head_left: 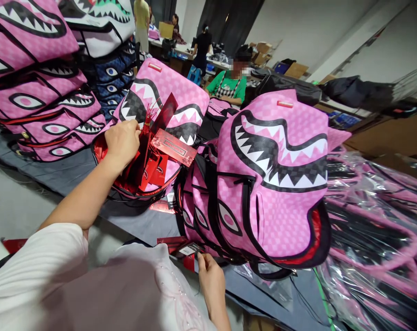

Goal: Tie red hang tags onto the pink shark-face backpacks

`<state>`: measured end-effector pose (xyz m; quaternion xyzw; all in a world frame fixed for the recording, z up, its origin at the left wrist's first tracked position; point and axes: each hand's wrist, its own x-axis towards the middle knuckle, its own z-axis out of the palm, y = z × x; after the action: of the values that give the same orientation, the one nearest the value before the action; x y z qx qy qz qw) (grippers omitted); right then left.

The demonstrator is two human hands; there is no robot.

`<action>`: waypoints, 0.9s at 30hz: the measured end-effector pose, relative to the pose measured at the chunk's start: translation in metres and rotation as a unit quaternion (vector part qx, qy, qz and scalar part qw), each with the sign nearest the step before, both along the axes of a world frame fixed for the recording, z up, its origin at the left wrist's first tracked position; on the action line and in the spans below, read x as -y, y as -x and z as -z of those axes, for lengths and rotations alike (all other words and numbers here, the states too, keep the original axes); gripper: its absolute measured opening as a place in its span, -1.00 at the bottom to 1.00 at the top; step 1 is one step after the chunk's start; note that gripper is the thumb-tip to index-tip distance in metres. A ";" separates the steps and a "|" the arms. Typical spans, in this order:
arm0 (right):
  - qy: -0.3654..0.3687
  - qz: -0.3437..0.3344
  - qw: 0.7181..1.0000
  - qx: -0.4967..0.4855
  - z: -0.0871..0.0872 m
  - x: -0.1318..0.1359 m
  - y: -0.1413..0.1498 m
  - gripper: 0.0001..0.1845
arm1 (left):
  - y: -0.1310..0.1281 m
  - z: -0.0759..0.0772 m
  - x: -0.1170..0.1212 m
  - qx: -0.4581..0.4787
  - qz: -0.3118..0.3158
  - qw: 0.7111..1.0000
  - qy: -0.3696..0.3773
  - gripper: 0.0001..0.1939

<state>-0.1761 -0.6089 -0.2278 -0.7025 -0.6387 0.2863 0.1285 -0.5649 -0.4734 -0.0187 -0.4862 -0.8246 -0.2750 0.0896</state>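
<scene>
My left hand (pixel 123 141) is closed on the strings of a bunch of red hang tags (pixel 153 168). The bunch sits over the opened top of a pink backpack (pixel 172 76) with a shark-mouth print, among more red tags. Low in front of me, my right hand (pixel 211 278) pinches a black hang tag (pixel 188 250) with a white label. That tag hangs beside a row of pink backpacks; the nearest backpack (pixel 250 207) leans with its toothed front up and its red lining showing. The exact grip of the left fingertips is partly hidden.
Stacked pink bags (pixel 49 110) stand at left, with blue bags (pixel 108 71) behind them. Plastic-wrapped bags (pixel 377 230) pile up at right on the grey-covered table (pixel 122 220). Across the table sits a person in green (pixel 225 85); other people are farther back.
</scene>
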 end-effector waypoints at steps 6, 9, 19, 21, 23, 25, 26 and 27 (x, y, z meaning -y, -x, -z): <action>-0.089 -0.089 0.984 -0.125 -0.029 -0.023 0.039 -0.53 | 0.003 -0.004 0.006 -0.001 0.028 1.000 0.010 -0.69; -0.125 -0.155 0.962 -0.189 -0.054 -0.045 0.075 -0.62 | 0.008 -0.011 0.010 0.003 0.033 0.999 0.016 -0.71; -0.311 -0.248 0.876 -0.273 -0.168 -0.171 0.213 -0.79 | 0.028 -0.021 0.005 0.104 0.139 0.984 0.028 -0.76; -0.322 -0.260 0.871 -0.263 -0.186 -0.194 0.241 -0.82 | 0.037 -0.017 0.002 0.131 0.167 0.977 0.021 -0.75; -0.298 -0.265 0.878 -0.263 -0.199 -0.211 0.267 -0.82 | 0.044 -0.011 -0.001 0.162 0.192 0.968 0.012 -0.73; -0.251 -0.254 0.893 -0.274 -0.205 -0.222 0.289 -0.77 | 0.048 -0.005 -0.006 0.191 0.210 0.959 0.002 -0.72; -0.229 -0.244 0.899 -0.281 -0.207 -0.227 0.298 -0.74 | 0.049 -0.002 -0.008 0.202 0.217 0.955 -0.002 -0.73; -0.212 -0.234 0.904 -0.288 -0.207 -0.232 0.306 -0.70 | 0.049 0.000 -0.010 0.213 0.223 0.951 -0.003 -0.75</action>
<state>-0.4822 -0.3773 -0.0211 -0.3762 -0.7654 0.3562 0.3819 -0.6140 -0.4637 -0.0189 -0.5876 -0.6941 -0.3876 -0.1506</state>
